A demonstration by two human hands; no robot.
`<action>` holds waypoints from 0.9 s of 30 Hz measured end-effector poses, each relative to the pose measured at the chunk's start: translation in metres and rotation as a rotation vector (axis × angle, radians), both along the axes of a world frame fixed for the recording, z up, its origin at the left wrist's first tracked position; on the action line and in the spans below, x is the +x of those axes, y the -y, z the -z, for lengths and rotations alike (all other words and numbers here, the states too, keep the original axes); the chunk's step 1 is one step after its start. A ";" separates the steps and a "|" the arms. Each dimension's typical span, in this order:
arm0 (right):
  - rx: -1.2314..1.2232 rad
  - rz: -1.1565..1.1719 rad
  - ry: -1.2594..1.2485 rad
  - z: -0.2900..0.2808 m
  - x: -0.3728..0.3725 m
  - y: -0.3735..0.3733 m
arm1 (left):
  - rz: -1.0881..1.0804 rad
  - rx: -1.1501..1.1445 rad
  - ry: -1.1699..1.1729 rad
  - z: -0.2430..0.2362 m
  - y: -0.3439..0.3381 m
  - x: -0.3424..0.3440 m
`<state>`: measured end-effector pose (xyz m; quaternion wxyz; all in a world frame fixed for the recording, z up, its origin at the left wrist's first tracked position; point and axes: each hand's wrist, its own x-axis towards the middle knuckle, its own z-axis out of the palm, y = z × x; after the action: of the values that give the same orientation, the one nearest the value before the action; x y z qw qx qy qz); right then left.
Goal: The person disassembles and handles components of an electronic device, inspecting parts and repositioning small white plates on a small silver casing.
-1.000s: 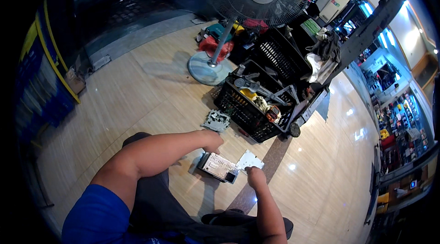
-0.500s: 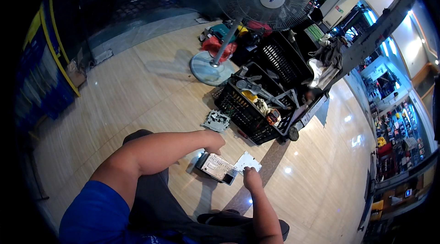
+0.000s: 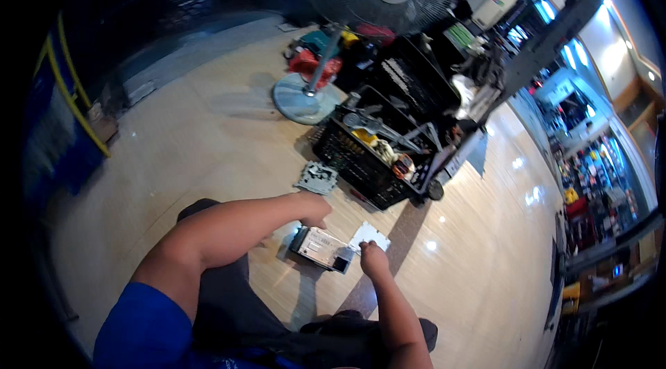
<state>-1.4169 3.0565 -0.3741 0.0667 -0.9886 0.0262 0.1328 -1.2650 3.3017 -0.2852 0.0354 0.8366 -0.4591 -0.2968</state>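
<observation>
My left hand (image 3: 313,211) curls over the back left of a silver, slotted metal box (image 3: 321,248) lying on the floor, its fingertips partly hidden. My right hand (image 3: 374,258) is pinched at the near edge of a pale metal plate (image 3: 369,234) just right of the box; what is between the fingers is too small to make out. A perforated metal piece (image 3: 318,176) lies just beyond my left hand.
A black crate (image 3: 361,168) of tools sits beyond the box, with another crate (image 3: 413,81) behind it. A standing fan (image 3: 309,102), red and teal items, and a dark post (image 3: 548,22) are behind. A blue-and-yellow rack (image 3: 80,119) is at left, lit shelves (image 3: 600,175) at right.
The whole view has shifted slightly, so the scene sits higher and further left, and is more blurred. My hands stay at the box and plate with little visible movement.
</observation>
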 end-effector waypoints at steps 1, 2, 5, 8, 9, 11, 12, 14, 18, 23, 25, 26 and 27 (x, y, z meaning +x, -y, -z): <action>-0.021 -0.024 -0.032 -0.002 0.003 -0.001 | 0.002 0.012 0.003 0.000 -0.001 0.000; -0.027 -0.013 -0.052 -0.002 0.006 -0.004 | 0.004 0.019 0.010 0.000 -0.004 0.002; -0.056 -0.043 -0.030 0.002 0.014 -0.008 | -0.003 -0.039 0.037 0.007 -0.015 0.006; -0.062 0.000 -0.026 0.003 0.011 -0.003 | -0.042 -0.048 0.029 0.006 -0.013 0.006; -0.053 -0.004 -0.032 0.002 0.011 -0.003 | -0.054 -0.068 0.024 0.006 -0.014 0.006; -0.044 0.002 -0.038 0.003 0.011 -0.002 | -0.058 -0.089 0.020 0.007 -0.014 0.007; -0.042 -0.020 -0.042 0.005 0.011 0.000 | -0.054 -0.087 0.018 0.009 -0.014 0.008; -0.037 -0.036 -0.052 0.004 0.012 -0.002 | -0.044 -0.082 0.016 0.007 -0.011 0.008; -0.017 -0.046 -0.048 0.001 0.012 -0.002 | -0.048 -0.066 0.005 -0.001 -0.011 0.005; -0.002 -0.058 -0.046 0.002 0.011 0.003 | -0.054 -0.045 -0.002 -0.007 -0.006 0.003; 0.008 -0.039 -0.048 0.001 0.011 0.001 | -0.040 -0.036 0.003 -0.004 -0.008 0.005; 0.015 -0.026 -0.051 0.000 0.011 0.001 | -0.034 -0.036 0.004 -0.002 -0.009 0.006; 0.014 -0.019 -0.049 0.001 0.011 0.000 | -0.028 -0.051 0.011 0.001 -0.011 0.007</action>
<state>-1.4060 3.0561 -0.3751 0.0719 -0.9847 0.0174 0.1576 -1.2581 3.3123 -0.2859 0.0585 0.8434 -0.4549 -0.2799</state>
